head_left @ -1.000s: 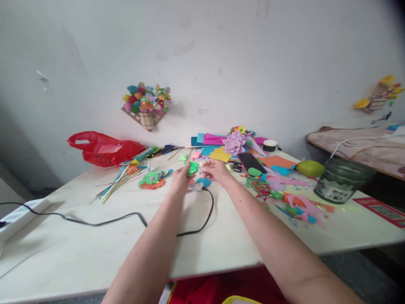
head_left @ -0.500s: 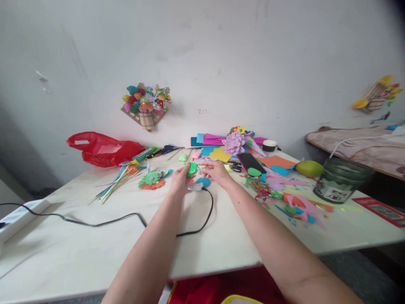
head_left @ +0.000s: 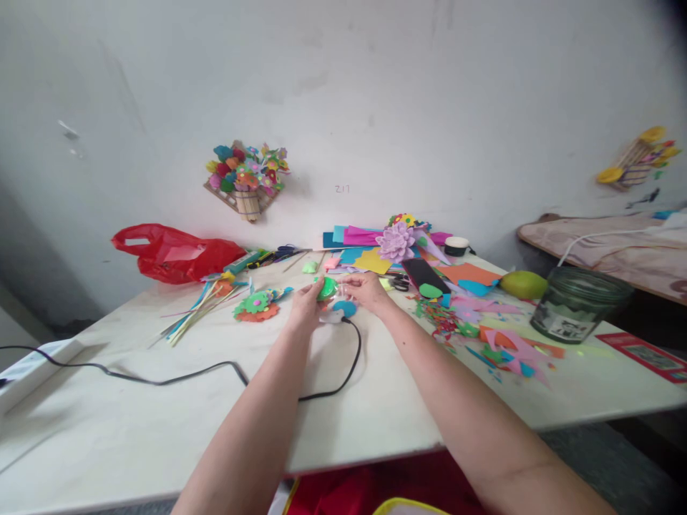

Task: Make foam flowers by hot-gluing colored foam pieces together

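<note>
The foam flower is layered; the left hand pinches a green lump, the right hand clear plastic, seemingly unseparated.

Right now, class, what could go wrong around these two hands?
The green piece pinched by the left hand might slip. The black cord passes beneath the left forearm, which could snag it and tug the white device. The right forearm might sweep the loose scraps beside it.
</note>
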The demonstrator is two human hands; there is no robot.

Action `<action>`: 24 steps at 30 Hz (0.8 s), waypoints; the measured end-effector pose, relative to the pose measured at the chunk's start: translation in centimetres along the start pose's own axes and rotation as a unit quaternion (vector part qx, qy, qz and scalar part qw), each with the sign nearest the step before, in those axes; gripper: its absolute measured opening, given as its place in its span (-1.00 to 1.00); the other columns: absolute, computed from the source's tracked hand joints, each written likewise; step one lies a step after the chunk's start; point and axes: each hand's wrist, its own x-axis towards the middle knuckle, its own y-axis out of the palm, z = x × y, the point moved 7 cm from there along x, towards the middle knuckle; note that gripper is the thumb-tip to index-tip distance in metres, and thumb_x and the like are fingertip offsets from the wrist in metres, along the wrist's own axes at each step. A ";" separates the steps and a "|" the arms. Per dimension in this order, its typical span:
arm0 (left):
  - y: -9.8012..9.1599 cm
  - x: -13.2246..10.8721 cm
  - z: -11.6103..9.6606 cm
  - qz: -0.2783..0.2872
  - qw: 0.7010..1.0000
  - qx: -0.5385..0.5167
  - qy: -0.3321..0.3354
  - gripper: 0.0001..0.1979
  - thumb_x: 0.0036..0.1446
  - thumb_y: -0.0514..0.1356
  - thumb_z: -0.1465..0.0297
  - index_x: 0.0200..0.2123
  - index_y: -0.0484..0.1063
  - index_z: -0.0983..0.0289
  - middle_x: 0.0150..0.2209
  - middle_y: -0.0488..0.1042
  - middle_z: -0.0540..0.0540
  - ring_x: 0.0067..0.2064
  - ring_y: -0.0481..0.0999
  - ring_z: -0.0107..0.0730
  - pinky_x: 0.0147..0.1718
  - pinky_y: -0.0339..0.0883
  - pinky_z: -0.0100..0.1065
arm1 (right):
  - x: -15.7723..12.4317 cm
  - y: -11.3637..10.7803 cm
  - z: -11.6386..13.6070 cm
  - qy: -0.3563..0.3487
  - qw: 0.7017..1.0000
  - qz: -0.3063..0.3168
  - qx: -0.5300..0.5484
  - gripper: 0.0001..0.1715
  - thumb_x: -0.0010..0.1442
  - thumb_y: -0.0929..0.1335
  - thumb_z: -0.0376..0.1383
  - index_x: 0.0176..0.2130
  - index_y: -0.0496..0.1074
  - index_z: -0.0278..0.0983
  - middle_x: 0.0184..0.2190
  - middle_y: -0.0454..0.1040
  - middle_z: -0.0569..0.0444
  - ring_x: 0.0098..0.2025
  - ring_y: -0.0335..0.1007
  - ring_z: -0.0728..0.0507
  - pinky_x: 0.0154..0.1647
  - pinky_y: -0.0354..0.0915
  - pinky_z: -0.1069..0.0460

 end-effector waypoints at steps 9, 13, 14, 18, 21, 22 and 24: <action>0.1 0.2 -0.1 0.014 1.000 0.002 0.007 -0.72 -0.21 0.34 0.29 -0.51 0.41 0.41 -0.52 0.42 0.05 -0.52 0.40 -0.54 -0.52 0.36 -0.48 | 0.1 -0.2 0.1 -0.026 0.999 -0.007 -0.044 -0.89 -0.14 0.37 -0.34 -0.48 0.49 -0.29 -0.64 0.43 0.14 -0.61 0.30 0.01 -0.55 0.24 0.12; 0.0 0.4 -0.1 0.015 1.000 0.006 0.016 -0.72 -0.21 0.33 0.27 -0.52 0.42 0.39 -0.53 0.42 0.05 -0.52 0.41 -0.52 -0.53 0.37 -0.47 | 0.3 -0.2 -0.6 -0.025 0.998 0.006 -0.056 -0.80 -0.12 0.38 -0.29 -0.38 0.52 -0.26 -0.54 0.49 0.10 -0.57 0.34 -0.02 -0.52 0.28 0.09; 0.0 0.4 -0.1 0.014 1.000 0.006 0.016 -0.72 -0.21 0.33 0.27 -0.52 0.42 0.39 -0.53 0.42 0.05 -0.52 0.40 -0.53 -0.53 0.37 -0.47 | 0.4 -0.3 -0.8 -0.029 0.997 0.007 -0.065 -0.79 -0.11 0.38 -0.29 -0.37 0.53 -0.24 -0.53 0.50 0.10 -0.57 0.34 -0.03 -0.51 0.28 0.08; 0.0 0.2 -0.1 0.008 1.000 0.003 0.006 -0.71 -0.22 0.34 0.29 -0.53 0.41 0.40 -0.53 0.41 0.05 -0.53 0.39 -0.55 -0.54 0.37 -0.49 | 0.5 -0.4 -1.0 -0.059 0.989 0.014 -0.134 -0.83 -0.08 0.37 -0.33 -0.38 0.54 -0.20 -0.56 0.49 0.11 -0.52 0.37 -0.06 -0.49 0.28 0.08; 0.1 0.0 -0.1 0.009 1.000 0.004 0.004 -0.71 -0.23 0.34 0.29 -0.52 0.41 0.41 -0.53 0.40 0.03 -0.53 0.39 -0.57 -0.53 0.38 -0.50 | 0.4 -0.5 -0.6 -0.085 0.979 0.013 -0.183 -0.85 -0.06 0.35 -0.36 -0.42 0.53 -0.21 -0.58 0.49 0.12 -0.49 0.38 -0.06 -0.47 0.26 0.10; 0.2 0.0 -0.1 0.010 1.000 0.005 0.004 -0.71 -0.22 0.34 0.29 -0.52 0.40 0.41 -0.53 0.40 0.03 -0.53 0.39 -0.57 -0.53 0.38 -0.50 | 0.4 -0.5 -0.4 -0.095 0.976 0.008 -0.198 -0.85 -0.07 0.35 -0.37 -0.42 0.53 -0.23 -0.58 0.49 0.12 -0.48 0.39 -0.06 -0.46 0.26 0.10; 0.3 -0.1 -0.1 0.014 1.000 0.005 0.003 -0.71 -0.23 0.34 0.29 -0.52 0.40 0.41 -0.53 0.40 0.02 -0.53 0.38 -0.58 -0.52 0.38 -0.50 | 0.2 -0.5 0.0 -0.113 0.967 -0.007 -0.227 -0.84 -0.08 0.34 -0.39 -0.42 0.52 -0.25 -0.57 0.49 0.12 -0.46 0.40 -0.05 -0.43 0.26 0.11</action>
